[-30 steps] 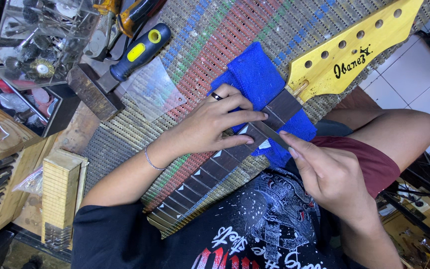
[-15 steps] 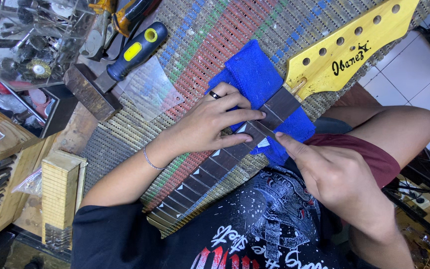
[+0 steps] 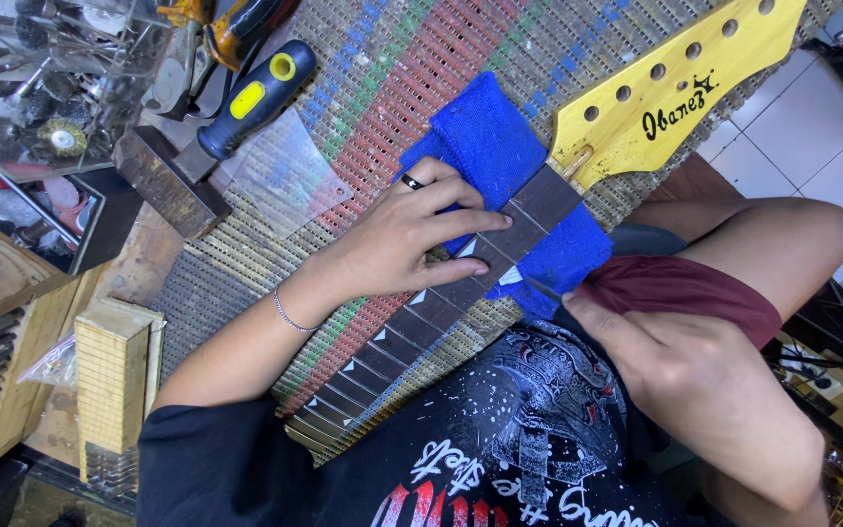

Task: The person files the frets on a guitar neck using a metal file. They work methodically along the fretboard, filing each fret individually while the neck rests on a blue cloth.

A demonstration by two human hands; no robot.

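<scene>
While under both hands (image 3: pixel 412 244), guitar neck (image 3: pixel 421 312).

Two hands (image 3: pixel 412 239), one guitar neck (image 3: pixel 500 254), one blue cloth (image 3: pixel 490 137), one hammer (image 3: pixel 217 127)

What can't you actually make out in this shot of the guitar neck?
- Head view: what the right hand pinches; its own fingers cover it.
- The guitar neck: its lower end disappears behind the black shirt.
- The clear box: its small contents are too jumbled to identify.
</scene>
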